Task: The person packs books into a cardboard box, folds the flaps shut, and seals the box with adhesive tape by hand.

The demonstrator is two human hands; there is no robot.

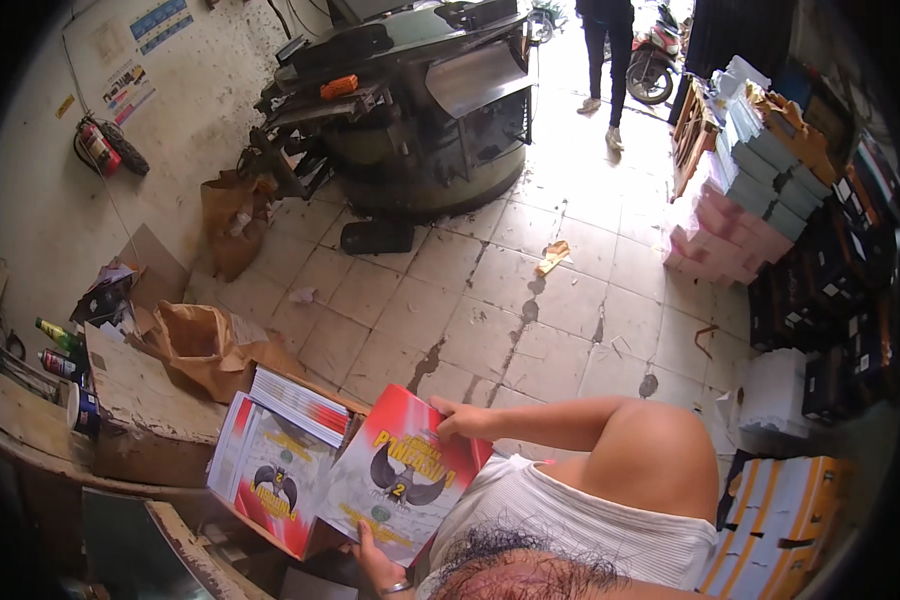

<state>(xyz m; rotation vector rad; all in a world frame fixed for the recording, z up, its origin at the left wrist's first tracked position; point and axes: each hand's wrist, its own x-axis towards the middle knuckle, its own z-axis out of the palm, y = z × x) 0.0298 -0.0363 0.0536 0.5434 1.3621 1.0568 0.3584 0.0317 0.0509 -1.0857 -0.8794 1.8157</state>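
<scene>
Indoors, a person holds a red-and-white book (405, 482) with both hands, just to the right of an open carton (353, 420) packed with more books (282, 470) in like covers. The right hand (458, 420) is clamped on the cover's top edge, the side farther from the wearer's lap; the left hand (378, 562), a band at its wrist, grips the bottom edge, thumb on the cover. In this view the book overlaps the carton's right side; whether the two touch cannot be told.

The book looks light and fairly thin, likely bendable yet firm enough to lie flat between two hands. Its smooth cover may slip in a loose hold, and the corners would probably crease if knocked. Opposite edges, thumbs above and fingers beneath, seem the surest grip.

Beyond the carton, to its left, sits a brown paper bag (215, 375); farther beyond the carton stands a dark machine (430, 130). Well off to the carton's right, past the floor tiles (470, 330), rise pink and pale-blue stacks (735, 215).
</scene>
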